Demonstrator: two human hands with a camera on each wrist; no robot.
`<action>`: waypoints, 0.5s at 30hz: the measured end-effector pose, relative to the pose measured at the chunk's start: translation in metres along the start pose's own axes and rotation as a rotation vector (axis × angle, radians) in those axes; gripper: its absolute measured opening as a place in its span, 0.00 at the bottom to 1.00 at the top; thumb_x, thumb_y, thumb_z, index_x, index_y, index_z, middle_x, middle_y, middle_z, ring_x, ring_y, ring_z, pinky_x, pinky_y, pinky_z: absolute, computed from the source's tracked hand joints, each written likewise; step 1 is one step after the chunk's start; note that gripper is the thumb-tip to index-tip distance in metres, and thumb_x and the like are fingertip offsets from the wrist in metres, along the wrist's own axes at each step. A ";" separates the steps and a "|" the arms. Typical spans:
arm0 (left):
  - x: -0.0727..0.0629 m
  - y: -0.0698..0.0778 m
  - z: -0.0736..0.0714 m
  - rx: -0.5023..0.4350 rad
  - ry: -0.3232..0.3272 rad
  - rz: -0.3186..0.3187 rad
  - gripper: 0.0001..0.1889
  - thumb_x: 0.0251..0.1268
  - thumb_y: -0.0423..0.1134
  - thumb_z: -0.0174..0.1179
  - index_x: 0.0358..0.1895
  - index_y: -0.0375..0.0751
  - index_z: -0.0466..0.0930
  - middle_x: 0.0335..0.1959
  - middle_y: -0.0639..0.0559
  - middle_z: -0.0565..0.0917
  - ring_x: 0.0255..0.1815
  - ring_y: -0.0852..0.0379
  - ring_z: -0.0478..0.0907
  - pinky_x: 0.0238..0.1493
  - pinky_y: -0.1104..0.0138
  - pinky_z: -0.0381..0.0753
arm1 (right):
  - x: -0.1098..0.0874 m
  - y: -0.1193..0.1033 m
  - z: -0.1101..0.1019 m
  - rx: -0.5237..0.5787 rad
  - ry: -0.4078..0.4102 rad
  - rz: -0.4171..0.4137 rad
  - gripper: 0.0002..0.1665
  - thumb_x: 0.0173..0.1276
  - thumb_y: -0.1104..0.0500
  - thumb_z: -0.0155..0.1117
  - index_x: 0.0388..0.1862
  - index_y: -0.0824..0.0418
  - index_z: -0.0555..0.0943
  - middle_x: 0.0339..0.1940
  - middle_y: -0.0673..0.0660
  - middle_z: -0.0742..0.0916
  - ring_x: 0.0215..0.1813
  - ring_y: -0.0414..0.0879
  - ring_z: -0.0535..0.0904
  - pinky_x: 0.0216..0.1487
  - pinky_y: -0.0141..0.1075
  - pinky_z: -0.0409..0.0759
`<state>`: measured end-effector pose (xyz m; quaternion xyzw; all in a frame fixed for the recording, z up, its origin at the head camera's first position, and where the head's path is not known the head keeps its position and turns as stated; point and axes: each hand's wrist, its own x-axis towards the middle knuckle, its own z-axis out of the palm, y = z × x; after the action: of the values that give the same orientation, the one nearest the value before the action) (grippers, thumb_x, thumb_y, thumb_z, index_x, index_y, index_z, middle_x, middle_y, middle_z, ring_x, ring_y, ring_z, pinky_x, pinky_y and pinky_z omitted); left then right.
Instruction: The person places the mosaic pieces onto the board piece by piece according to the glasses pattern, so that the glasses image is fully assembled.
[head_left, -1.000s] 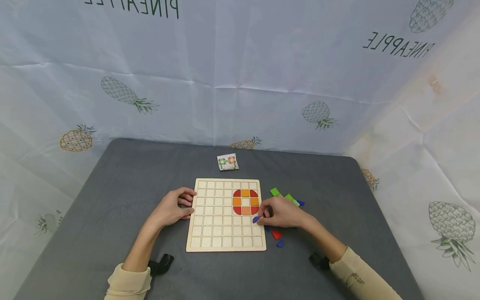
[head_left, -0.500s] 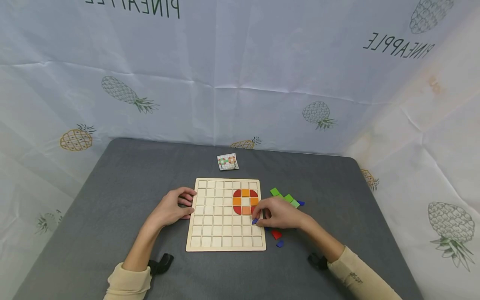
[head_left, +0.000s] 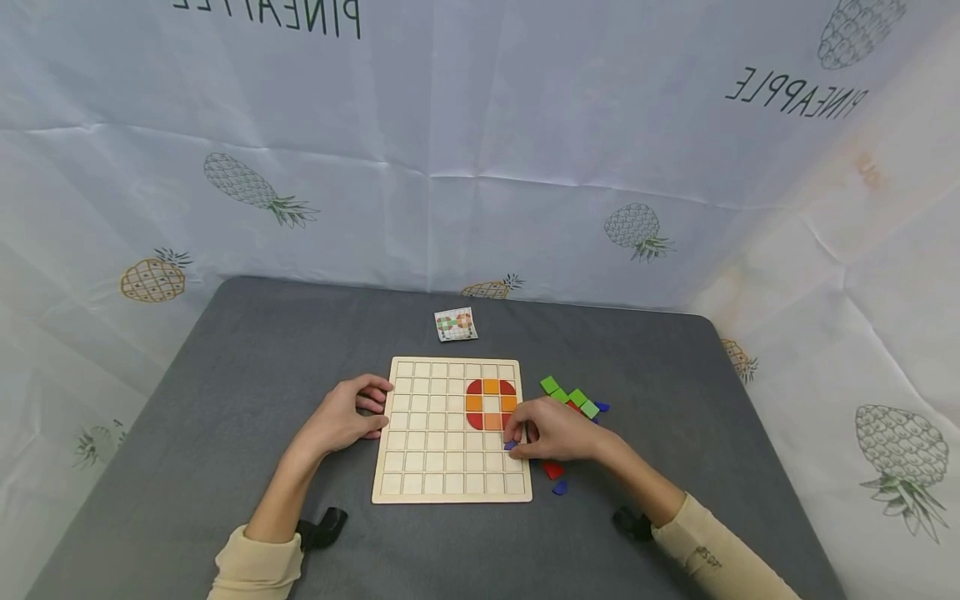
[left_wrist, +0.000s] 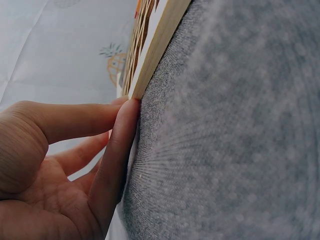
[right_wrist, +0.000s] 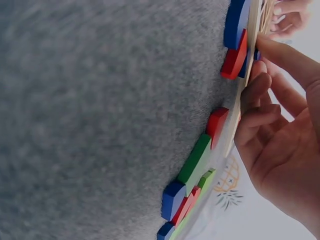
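A pale wooden grid board (head_left: 438, 462) lies on the grey table. Red rounded pieces and orange squares (head_left: 474, 403) form a ring in its upper right part, around one bare cell. My left hand (head_left: 347, 417) rests its thumb and fingertips against the board's left edge, thumb and index apart. Over the right side, below the ring, my right hand (head_left: 558, 429) pinches a small blue piece (head_left: 511, 446) between thumb and fingers. The right wrist view shows this blue piece (right_wrist: 257, 54) mostly hidden by the fingertips. Whether it touches the board I cannot tell.
Several loose green squares (head_left: 576, 397) lie right of the board, with red and blue pieces among them. A red piece (head_left: 553, 470) and a blue piece (head_left: 560, 487) are nearer me. A small printed pattern card (head_left: 456, 325) lies beyond the board.
My right hand has shifted slightly towards me, and the blue piece has turned between its fingers and moved slightly left and nearer me. The left hand and the board have stayed put.
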<state>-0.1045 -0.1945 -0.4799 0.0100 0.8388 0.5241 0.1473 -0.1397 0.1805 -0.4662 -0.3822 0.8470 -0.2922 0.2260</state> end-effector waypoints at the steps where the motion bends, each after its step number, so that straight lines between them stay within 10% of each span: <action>1: 0.000 0.000 0.000 0.002 0.001 0.001 0.25 0.65 0.22 0.70 0.66 0.31 0.79 0.53 0.35 0.81 0.49 0.48 0.82 0.36 0.63 0.94 | 0.000 0.000 0.000 -0.003 -0.005 0.000 0.05 0.69 0.58 0.79 0.41 0.52 0.89 0.36 0.46 0.88 0.32 0.29 0.77 0.35 0.25 0.81; 15: 0.000 0.000 0.002 -0.004 -0.002 -0.001 0.25 0.65 0.22 0.70 0.65 0.31 0.79 0.53 0.36 0.81 0.49 0.48 0.82 0.36 0.63 0.94 | 0.001 0.003 -0.004 0.019 0.028 0.017 0.03 0.73 0.57 0.76 0.41 0.54 0.88 0.30 0.44 0.87 0.27 0.31 0.74 0.31 0.26 0.79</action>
<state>-0.1037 -0.1930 -0.4806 0.0098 0.8375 0.5258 0.1486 -0.1446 0.1831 -0.4656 -0.3687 0.8505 -0.3036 0.2204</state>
